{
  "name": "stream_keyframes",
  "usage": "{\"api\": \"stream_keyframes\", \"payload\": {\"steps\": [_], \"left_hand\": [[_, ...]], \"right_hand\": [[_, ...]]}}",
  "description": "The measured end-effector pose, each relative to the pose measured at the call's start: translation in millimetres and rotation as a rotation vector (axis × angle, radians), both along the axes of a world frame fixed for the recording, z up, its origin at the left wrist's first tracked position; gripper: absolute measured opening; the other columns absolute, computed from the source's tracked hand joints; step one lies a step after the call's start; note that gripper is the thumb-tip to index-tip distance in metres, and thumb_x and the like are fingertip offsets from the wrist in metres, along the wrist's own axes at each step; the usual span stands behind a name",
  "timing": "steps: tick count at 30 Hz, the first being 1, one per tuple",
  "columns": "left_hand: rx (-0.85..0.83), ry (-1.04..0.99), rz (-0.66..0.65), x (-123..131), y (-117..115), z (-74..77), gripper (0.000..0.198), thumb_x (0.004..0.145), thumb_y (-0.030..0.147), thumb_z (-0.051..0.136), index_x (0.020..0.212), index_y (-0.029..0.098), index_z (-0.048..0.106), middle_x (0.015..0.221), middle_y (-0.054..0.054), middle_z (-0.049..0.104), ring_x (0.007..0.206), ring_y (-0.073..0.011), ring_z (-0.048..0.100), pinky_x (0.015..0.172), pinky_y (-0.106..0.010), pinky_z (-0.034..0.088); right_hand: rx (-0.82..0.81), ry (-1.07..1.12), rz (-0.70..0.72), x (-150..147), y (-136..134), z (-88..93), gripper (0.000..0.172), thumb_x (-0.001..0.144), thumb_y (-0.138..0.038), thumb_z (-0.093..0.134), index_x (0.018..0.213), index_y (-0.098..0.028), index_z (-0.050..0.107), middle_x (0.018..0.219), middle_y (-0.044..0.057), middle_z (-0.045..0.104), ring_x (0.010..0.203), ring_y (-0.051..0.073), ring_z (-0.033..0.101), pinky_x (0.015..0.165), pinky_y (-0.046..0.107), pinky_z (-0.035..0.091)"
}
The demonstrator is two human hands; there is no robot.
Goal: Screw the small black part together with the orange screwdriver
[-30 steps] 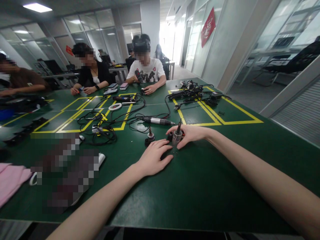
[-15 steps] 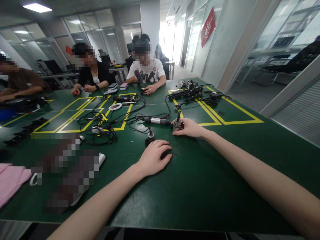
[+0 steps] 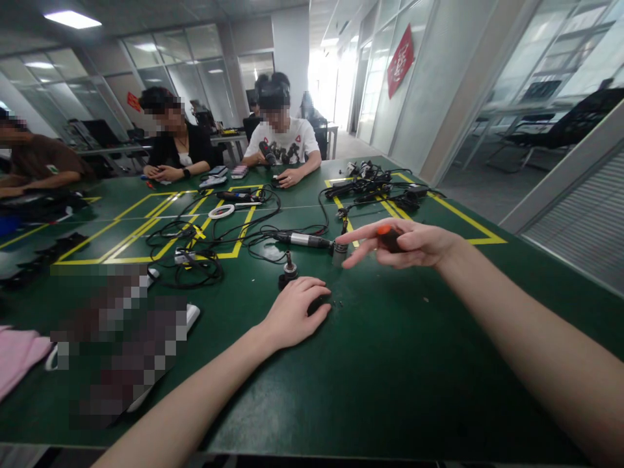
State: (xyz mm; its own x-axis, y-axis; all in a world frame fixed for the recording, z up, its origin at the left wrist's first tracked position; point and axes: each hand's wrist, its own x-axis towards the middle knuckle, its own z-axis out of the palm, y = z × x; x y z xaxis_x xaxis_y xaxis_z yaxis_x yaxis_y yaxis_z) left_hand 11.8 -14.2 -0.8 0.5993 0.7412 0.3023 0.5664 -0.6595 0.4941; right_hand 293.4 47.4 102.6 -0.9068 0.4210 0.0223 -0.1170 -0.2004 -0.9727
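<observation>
The right hand [image 3: 414,244] held an orange-tipped dark piece [image 3: 391,242], likely tucked back so fingers could reach the metal cylinder [image 3: 339,257] at nine o'clock; the left hand [image 3: 296,308] curled, contents unclear

Bright-yellow tape rectangles [image 3: 225,256] pattern the flat dark-green tabletop [image 3: 390,370], the slim cylindrical tool [image 3: 299,240] is silver and black, the small dark rounded object [image 3: 391,242] has an orange-red end [image 3: 385,229], and the soft cloth [image 3: 20,354] is plain pink.

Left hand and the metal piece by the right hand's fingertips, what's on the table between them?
The head view shows bare green tabletop between the left hand and the metal piece; tiny bits lie just beside that hand.
</observation>
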Motion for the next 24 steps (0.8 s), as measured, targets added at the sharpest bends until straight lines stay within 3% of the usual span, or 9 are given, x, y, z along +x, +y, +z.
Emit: {"api": "stream_keyframes", "payload": {"steps": [3,7,12,16,19,24], "left_hand": [[0.009,-0.006,0.0,0,0,0.7,0.022,0.098,0.026,0.065,0.117,0.021,0.075,0.13,-0.011,0.075,0.126,-0.0281,0.068,0.113,-0.049,0.053],[0.026,-0.005,0.0,0,0,0.6,0.023,0.097,0.025,0.066,0.118,0.02,0.075,0.13,-0.012,0.075,0.126,-0.0282,0.068,0.113,-0.048,0.053],[0.012,-0.004,-0.004,-1,0,-0.7,0.023,0.097,0.026,0.066,0.118,0.021,0.075,0.13,-0.011,0.076,0.126,-0.028,0.068,0.113,-0.049,0.053],[0.015,-0.004,-0.006,0,1,-0.9,0.023,0.098,0.025,0.066,0.118,0.021,0.075,0.131,-0.011,0.075,0.126,-0.0278,0.068,0.113,-0.049,0.053],[0.013,0.003,-0.004,0,1,0.3,0.023,0.098,0.025,0.065,0.118,0.02,0.075,0.132,-0.012,0.075,0.127,-0.028,0.068,0.113,-0.048,0.053],[0.004,0.007,-0.008,0,0,0.8,0.023,0.098,0.025,0.065,0.118,0.021,0.075,0.133,-0.011,0.075,0.128,-0.0274,0.067,0.114,-0.048,0.052]], "right_hand": [[-0.049,0.08,0.069,-25,-7,-2.6,0.052,0.093,-0.041,0.079,0.139,-0.019,0.071,0.142,0.025,0.069,0.043,-0.002,0.019,0.032,0.014,0.011],[-0.056,0.111,0.096,-35,-13,0.6,0.049,0.095,-0.038,0.075,0.14,-0.019,0.07,0.147,0.027,0.065,0.044,-0.001,0.02,0.031,0.014,0.011],[-0.009,0.086,0.029,-34,-17,2.7,0.047,0.093,-0.035,0.079,0.135,-0.017,0.072,0.111,0.015,0.082,0.045,0.0,0.025,0.032,0.014,0.016],[0.055,0.012,-0.047,-39,-22,5.5,0.047,0.091,-0.033,0.082,0.132,-0.014,0.071,0.076,0.0,0.072,0.041,0.0,0.032,0.034,0.014,0.02],[0.074,-0.005,-0.075,-42,-27,7.2,0.048,0.089,-0.033,0.083,0.132,-0.015,0.071,0.07,-0.005,0.063,0.043,0.001,0.035,0.034,0.015,0.021],[0.08,-0.013,-0.107,-40,-29,7.4,0.054,0.089,-0.036,0.081,0.137,-0.015,0.067,0.067,-0.007,0.057,0.044,0.002,0.029,0.034,0.017,0.015]]}}
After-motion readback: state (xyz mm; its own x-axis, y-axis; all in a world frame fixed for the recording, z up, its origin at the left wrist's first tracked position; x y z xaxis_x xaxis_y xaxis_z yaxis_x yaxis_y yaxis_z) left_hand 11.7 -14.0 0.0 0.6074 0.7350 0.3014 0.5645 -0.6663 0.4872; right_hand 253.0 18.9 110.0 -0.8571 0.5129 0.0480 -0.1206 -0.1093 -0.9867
